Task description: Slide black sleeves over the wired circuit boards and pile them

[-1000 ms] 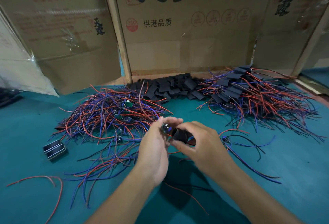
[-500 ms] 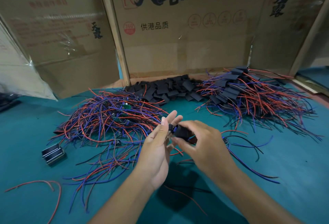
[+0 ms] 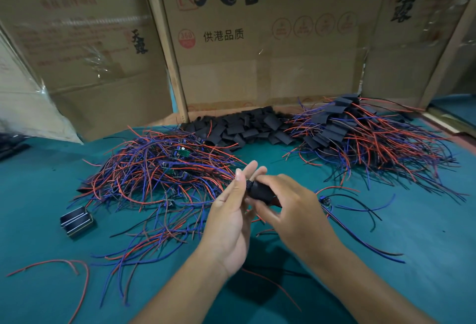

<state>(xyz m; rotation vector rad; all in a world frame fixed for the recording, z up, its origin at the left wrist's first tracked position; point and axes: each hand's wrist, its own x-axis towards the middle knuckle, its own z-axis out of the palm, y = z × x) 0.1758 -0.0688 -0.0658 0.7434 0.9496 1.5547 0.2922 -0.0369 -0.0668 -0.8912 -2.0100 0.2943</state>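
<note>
We look down on a teal counter [image 3: 38,190] backed by cardboard walls. At the far left a sheet of clear plastic [image 3: 28,115] leans against a cardboard panel [image 3: 85,48] with faded red print. On the counter below, a loose red wire [image 3: 64,269] curls near the front edge, and a small black metal clip [image 3: 76,220] lies just beside a sprawling heap of red and blue wires [image 3: 154,177] with small green circuit boards tangled in it.

A wooden post [image 3: 167,48] stands between the left panel and a large cardboard box [image 3: 257,40] printed with bold black characters. At its foot lies a pile of flat black sleeves [image 3: 244,128].

In the middle, our left hand [image 3: 231,218] is held up with fingers straight and relaxed, palm turned toward the right, its fingertips touching the end of a black sleeve [image 3: 260,191]. Our right hand [image 3: 291,210] grasps that sleeve, fingers curled over it, above the counter. Whether a board sits inside we cannot tell; thin wires trail beneath both hands.

Just right of the right hand a single wired board [image 3: 324,199] lies on the counter with blue and black leads spreading away. Farther right and back rises the pile of finished sleeved boards [image 3: 360,138], black sleeves stacked with wires fanning outward. A wooden frame [image 3: 448,48] edges the far right.
</note>
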